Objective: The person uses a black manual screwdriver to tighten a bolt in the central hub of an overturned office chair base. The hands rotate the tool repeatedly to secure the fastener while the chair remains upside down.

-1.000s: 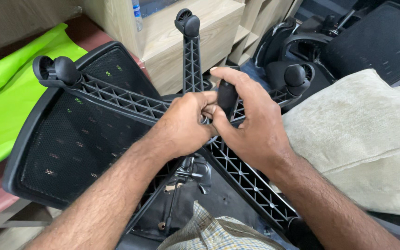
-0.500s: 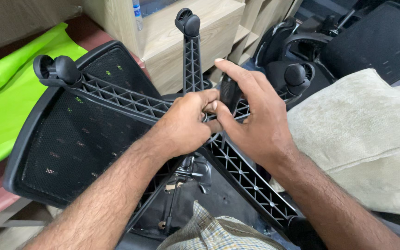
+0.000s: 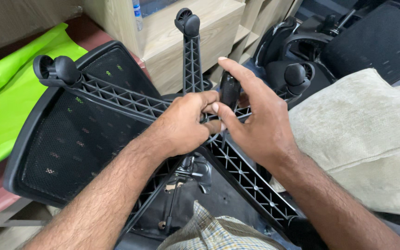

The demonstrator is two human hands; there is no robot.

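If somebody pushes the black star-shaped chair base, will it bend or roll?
The chair base probably stays stiff: its arms are ribbed plastic lattice. It lies upturned with the casters in the air, so it likely would not roll now. Both hands, left hand and right hand, grip at the hub, steadying it.

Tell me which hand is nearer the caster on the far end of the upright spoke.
Right. The right hand reaches up around a black handle, its fingertip closest to the top caster. The left hand sits lower, at the hub of the chair base.

Right hand (image 3: 255, 125) shifted slightly up black handle (image 3: 230, 90), fingers apparently straighter; left hand (image 3: 184, 125) nudged right.
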